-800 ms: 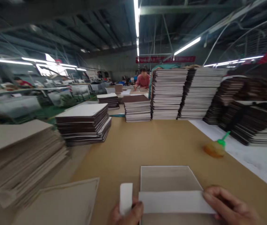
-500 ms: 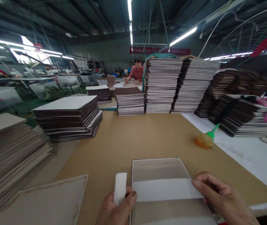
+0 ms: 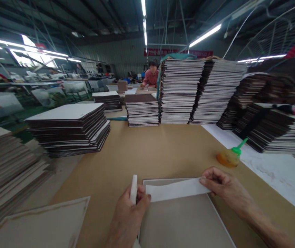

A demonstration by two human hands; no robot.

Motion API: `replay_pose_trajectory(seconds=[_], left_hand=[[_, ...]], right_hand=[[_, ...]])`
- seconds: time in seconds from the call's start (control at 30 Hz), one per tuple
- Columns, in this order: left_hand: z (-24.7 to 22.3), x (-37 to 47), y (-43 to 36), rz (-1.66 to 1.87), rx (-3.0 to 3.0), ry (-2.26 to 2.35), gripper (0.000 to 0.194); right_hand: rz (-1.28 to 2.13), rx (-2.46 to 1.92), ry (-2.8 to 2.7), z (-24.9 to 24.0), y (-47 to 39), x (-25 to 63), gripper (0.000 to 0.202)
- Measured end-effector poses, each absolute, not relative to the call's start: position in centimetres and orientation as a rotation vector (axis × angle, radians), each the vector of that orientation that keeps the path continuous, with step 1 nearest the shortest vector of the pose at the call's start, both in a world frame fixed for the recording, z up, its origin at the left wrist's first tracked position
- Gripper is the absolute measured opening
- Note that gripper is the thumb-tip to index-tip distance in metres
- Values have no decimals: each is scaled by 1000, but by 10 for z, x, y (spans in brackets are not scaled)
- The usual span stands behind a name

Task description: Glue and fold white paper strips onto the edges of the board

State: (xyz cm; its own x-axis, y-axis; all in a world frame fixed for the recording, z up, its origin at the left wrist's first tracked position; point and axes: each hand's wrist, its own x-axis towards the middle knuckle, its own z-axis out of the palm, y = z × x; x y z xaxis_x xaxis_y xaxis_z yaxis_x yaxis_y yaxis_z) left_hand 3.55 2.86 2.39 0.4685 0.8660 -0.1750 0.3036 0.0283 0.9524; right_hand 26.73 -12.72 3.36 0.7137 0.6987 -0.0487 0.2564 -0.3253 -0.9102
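Observation:
A white paper strip [image 3: 176, 188] stretches between my two hands, just above a flat grey board [image 3: 183, 220] lying on the brown table [image 3: 157, 151]. My left hand [image 3: 129, 213] pinches the strip's left end and also grips a small white block [image 3: 134, 188] standing upright between thumb and fingers. My right hand [image 3: 227, 189] pinches the strip's right end at the board's far right corner.
An amber glue bottle with a green nozzle [image 3: 230, 155] lies to the right. Stacks of dark-edged boards [image 3: 71, 129] [image 3: 179, 91] [image 3: 274, 134] ring the table, grey boards [image 3: 5, 165] pile at left. A loose grey sheet [image 3: 41, 224] lies near left. A person in red [image 3: 151, 75] sits far back.
Both hands moved the strip from the board's middle toward its far edge. The white block turned edge-on in my left hand. The view tilted down slightly.

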Motion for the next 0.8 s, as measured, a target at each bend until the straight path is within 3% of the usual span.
replay_pose_trajectory(seconds=[0.2,0.47,0.8], left_hand=[[15,45,36,632,1535,1103,52],[6,49,37,612,1710,1184,38],[13,53,32,561,1800,1248,34]], right_hand=[[539,-1970,-749,19,-114,272,34],[494,-1995,-671,3,-113,271,41],[469,-2062,-644,-12,-114,270,34]])
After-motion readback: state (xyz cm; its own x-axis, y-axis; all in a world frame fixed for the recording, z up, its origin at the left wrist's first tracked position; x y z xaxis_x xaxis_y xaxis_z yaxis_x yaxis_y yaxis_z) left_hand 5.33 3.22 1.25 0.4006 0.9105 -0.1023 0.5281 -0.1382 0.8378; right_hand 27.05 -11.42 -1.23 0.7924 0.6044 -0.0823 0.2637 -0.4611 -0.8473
